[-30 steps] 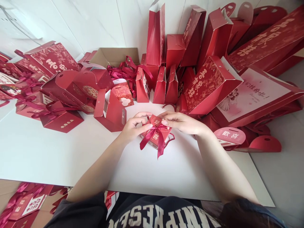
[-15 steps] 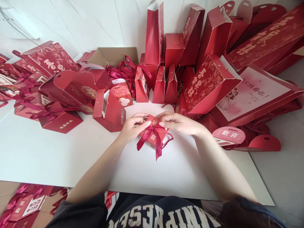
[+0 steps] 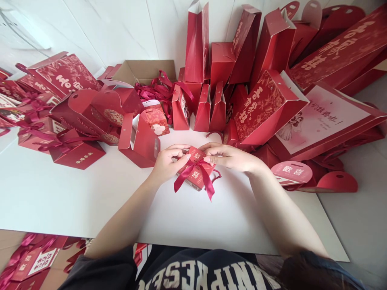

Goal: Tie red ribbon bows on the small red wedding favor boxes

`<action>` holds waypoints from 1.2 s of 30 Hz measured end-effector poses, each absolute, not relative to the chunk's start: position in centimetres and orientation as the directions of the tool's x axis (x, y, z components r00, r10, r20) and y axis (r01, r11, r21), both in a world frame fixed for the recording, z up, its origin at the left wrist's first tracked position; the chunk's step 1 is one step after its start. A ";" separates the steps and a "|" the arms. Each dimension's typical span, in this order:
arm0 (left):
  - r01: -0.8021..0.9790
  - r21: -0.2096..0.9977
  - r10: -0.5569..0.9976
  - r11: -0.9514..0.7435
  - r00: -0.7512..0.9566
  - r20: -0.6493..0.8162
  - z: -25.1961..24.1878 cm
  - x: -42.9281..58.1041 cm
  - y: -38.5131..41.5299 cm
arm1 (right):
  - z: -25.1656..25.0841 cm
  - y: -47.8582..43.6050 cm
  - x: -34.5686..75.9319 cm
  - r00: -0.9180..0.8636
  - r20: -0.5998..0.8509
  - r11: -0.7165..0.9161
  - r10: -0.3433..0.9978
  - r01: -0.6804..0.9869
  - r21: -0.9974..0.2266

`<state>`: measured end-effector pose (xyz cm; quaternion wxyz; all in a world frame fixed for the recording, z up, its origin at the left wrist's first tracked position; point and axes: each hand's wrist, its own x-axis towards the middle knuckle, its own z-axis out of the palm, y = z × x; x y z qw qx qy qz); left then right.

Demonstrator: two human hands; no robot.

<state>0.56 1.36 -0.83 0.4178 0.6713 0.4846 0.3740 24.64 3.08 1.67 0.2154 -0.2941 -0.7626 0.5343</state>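
Note:
A small red gift box [image 3: 195, 176] with white characters sits on the white table [image 3: 60, 197] in front of me. A dark red ribbon [image 3: 198, 177] is tied over its top, with two tails hanging toward me. My left hand [image 3: 167, 161] pinches the ribbon loop at the box's left side. My right hand [image 3: 229, 156] pinches the ribbon at the box's right top edge. Both hands have their fingers closed on the ribbon.
Red paper bags [image 3: 266, 104] and folded boxes crowd the far side and right. Finished ribboned boxes [image 3: 75, 151] lie at the left. An open cardboard carton [image 3: 145, 71] holds loose ribbons [image 3: 157, 90]. A pink round-topped card [image 3: 292, 172] lies at the right.
The ribbon tails have shifted: the long tail now hangs further right. Both hands stay at the bow, fingers slightly repositioned, and the box has barely moved.

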 end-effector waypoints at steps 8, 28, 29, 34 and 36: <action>0.243 0.953 0.942 -0.180 0.322 0.095 -0.2 0.3 1.4 | 2.1 2.7 24.3 -0.670 0.050 0.288 0.740 0.249 -0.925; -0.010 0.999 0.886 -0.042 0.462 0.042 -0.4 0.0 1.6 | 4.9 -1.2 23.0 -0.571 0.047 0.529 0.820 0.723 -0.445; -0.028 0.999 0.888 -0.029 0.459 0.038 -0.5 0.0 1.7 | 5.0 -1.2 23.1 -0.575 0.049 0.528 0.817 0.712 -0.463; -0.072 0.997 0.900 0.037 0.437 -0.002 -1.0 0.0 2.0 | 5.2 -1.1 23.4 -0.632 0.113 0.600 0.766 0.643 -0.476; -0.074 0.996 0.901 0.040 0.434 -0.004 -1.2 0.1 2.0 | 5.2 -1.0 23.4 -0.659 0.121 0.635 0.743 0.635 -0.440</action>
